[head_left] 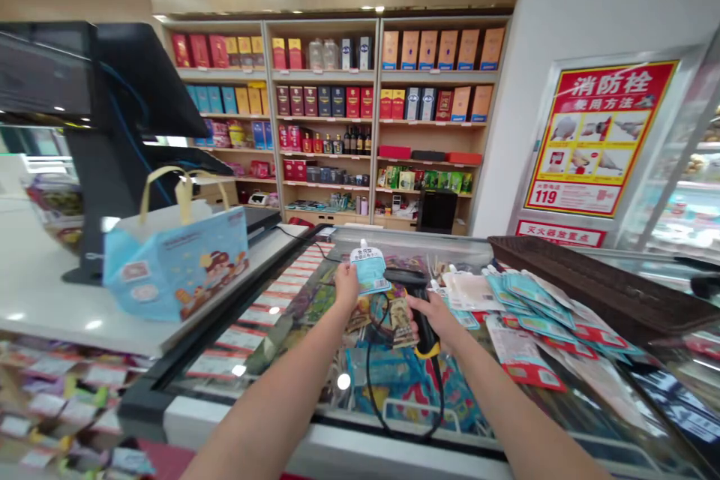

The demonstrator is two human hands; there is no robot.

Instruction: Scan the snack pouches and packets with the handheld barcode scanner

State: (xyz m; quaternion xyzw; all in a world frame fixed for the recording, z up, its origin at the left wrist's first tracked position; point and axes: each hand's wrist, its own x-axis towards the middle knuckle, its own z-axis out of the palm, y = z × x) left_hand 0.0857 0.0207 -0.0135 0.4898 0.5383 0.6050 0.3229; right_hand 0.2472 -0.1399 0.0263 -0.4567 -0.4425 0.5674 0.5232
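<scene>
Over the glass top of the freezer, my left hand [346, 286] grips the left edge of a blue and white spouted pouch [369, 268]. The pouch is upright, its printed front towards me. My right hand [434, 319] is wrapped round the handle of a black and yellow barcode scanner [426, 326], whose head points left at the pouch, close to its right side. A black cable hangs in a loop below the scanner. Several more pouches [529, 296] lie in a loose pile on the glass, to the right of my right hand.
A blue paper bag [174, 270] stands on the white counter [45, 270] at the left, beside a black monitor [140, 82]. A dark brown tray [596, 285] lies at the right. Shelves of boxes [326, 101] line the back wall.
</scene>
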